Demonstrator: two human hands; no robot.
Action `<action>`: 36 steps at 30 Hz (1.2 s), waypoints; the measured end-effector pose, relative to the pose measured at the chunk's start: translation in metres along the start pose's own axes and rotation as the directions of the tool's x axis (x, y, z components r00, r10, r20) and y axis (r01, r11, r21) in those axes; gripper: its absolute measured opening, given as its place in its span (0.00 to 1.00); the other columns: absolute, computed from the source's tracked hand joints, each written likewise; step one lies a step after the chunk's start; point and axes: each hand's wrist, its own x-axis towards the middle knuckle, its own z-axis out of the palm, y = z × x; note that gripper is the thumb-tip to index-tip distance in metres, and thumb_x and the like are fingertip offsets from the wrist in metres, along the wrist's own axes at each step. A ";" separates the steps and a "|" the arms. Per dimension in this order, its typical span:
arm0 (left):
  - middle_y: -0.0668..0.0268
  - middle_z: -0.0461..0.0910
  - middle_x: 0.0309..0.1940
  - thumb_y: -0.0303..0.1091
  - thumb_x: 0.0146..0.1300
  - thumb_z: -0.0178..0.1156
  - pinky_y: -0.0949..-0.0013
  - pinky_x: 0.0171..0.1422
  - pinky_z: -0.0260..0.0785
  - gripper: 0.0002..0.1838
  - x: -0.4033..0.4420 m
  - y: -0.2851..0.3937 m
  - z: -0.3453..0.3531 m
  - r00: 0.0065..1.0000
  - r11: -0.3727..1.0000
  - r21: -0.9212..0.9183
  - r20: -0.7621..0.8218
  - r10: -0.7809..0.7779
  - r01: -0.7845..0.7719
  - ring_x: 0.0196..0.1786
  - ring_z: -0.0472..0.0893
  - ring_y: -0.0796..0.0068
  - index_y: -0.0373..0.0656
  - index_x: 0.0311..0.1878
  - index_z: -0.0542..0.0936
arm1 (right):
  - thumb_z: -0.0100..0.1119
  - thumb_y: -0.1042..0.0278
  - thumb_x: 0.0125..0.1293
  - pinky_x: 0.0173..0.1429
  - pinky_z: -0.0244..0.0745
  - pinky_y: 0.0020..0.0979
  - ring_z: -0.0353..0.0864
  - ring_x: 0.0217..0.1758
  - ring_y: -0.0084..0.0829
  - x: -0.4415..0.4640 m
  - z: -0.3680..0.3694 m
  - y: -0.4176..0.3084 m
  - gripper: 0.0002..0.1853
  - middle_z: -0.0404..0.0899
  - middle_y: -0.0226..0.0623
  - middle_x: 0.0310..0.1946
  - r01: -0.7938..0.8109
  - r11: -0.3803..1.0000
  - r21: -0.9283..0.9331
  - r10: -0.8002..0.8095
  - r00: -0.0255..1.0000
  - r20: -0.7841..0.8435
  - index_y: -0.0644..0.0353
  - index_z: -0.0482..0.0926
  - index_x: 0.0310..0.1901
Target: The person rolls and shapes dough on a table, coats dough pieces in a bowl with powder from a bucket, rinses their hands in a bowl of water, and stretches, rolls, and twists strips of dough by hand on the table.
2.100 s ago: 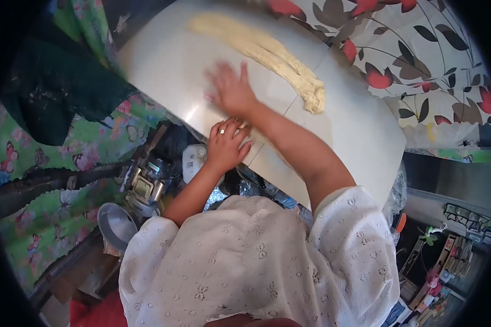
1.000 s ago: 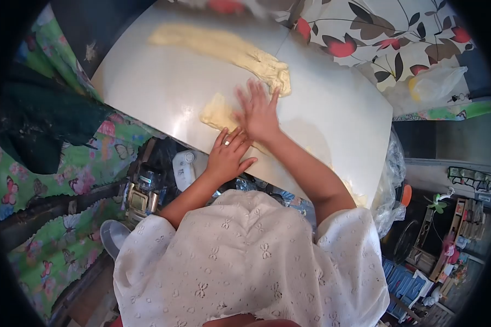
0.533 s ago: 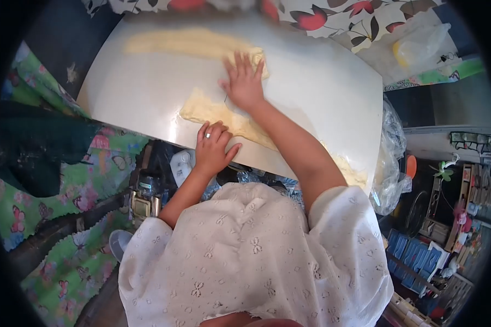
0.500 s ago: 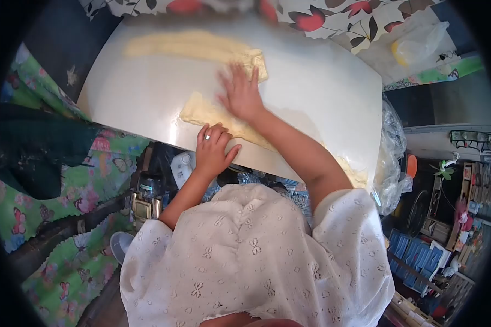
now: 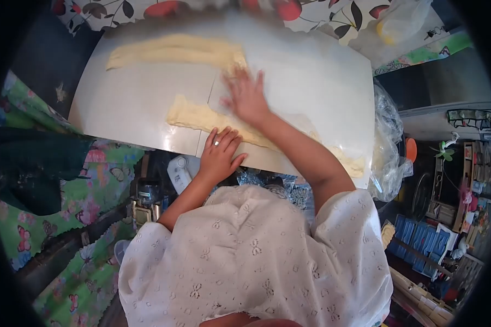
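Two long flat strips of pale yellow dough lie on the white table (image 5: 147, 103). The far strip (image 5: 174, 49) stretches across the upper left, and its right end is by the fingertips of my right hand (image 5: 245, 98). That hand is blurred, with fingers spread and nothing held. The near strip (image 5: 193, 115) runs along the front edge, passing under my right forearm towards the right corner. My left hand (image 5: 221, 152), with a ring on one finger, rests flat on the near strip's lower edge, its fingers apart.
Clear plastic sheeting (image 5: 387, 141) hangs at the table's right edge. Below the front edge stands a white container (image 5: 181, 171). A floral cloth (image 5: 305, 11) borders the far side. Blue trays (image 5: 417, 240) lie at the lower right, and green butterfly cloth (image 5: 101, 191) hangs at the left.
My right hand has moved from over the near side of the table to the far strip's right end. More of the near strip shows. The view has shifted, and my left hand stays by the front edge.
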 end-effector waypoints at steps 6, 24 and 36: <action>0.62 0.74 0.53 0.44 0.54 0.65 0.52 0.72 0.51 0.21 0.003 0.001 0.002 0.998 1.000 0.001 -0.064 0.008 -0.007 0.63 0.70 0.62 0.43 0.48 0.77 | 0.36 0.39 0.69 0.68 0.29 0.72 0.43 0.76 0.45 0.008 -0.003 0.019 0.33 0.48 0.45 0.73 -0.183 0.974 -0.134 0.165 0.977 -0.137 0.46 0.56 0.70; 0.59 0.68 0.62 0.49 0.59 0.59 0.50 0.75 0.45 0.29 0.015 0.066 0.032 0.989 0.997 -0.055 0.131 0.065 -0.059 0.70 0.61 0.60 0.45 0.61 0.71 | 0.36 0.40 0.69 0.69 0.23 0.70 0.41 0.77 0.43 -0.063 -0.040 0.042 0.31 0.49 0.36 0.74 0.158 0.987 -0.003 -0.153 0.960 0.232 0.38 0.54 0.71; 0.57 0.74 0.55 0.45 0.59 0.60 0.49 0.73 0.48 0.24 0.034 0.138 0.044 0.991 0.994 -0.003 -0.079 -0.106 0.106 0.67 0.66 0.58 0.39 0.53 0.75 | 0.43 0.39 0.68 0.72 0.33 0.62 0.44 0.76 0.49 -0.140 -0.136 0.142 0.37 0.46 0.51 0.72 -0.125 0.938 0.323 0.097 0.990 0.102 0.47 0.49 0.72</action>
